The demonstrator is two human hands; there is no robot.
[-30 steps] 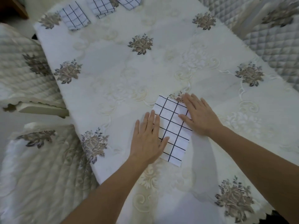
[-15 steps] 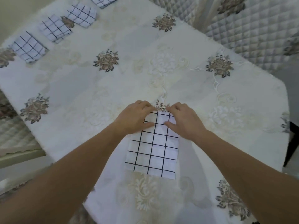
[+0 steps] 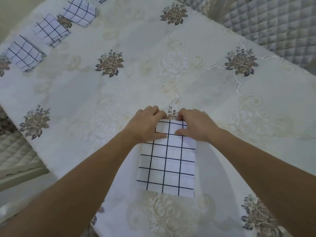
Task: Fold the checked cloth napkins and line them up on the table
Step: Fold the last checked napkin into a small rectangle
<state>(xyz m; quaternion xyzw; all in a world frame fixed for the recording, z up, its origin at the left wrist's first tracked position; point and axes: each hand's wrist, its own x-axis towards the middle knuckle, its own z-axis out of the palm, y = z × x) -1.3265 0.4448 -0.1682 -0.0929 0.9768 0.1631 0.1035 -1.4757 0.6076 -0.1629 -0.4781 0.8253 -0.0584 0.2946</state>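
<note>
The white, dark-checked cloth napkin lies flat as a long folded rectangle near my edge of the cream embroidered tablecloth. My left hand and right hand each pinch its far edge, fingers curled over it and thumbs on top. 3 folded checked napkins sit in a row at the far left, apart from each other, and a 4th is cut off by the frame. A grey quilted chair back stands beyond the far right side.

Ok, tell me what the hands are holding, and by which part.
The checked napkin: left hand pinches its far left corner, right hand its far right corner.
</note>
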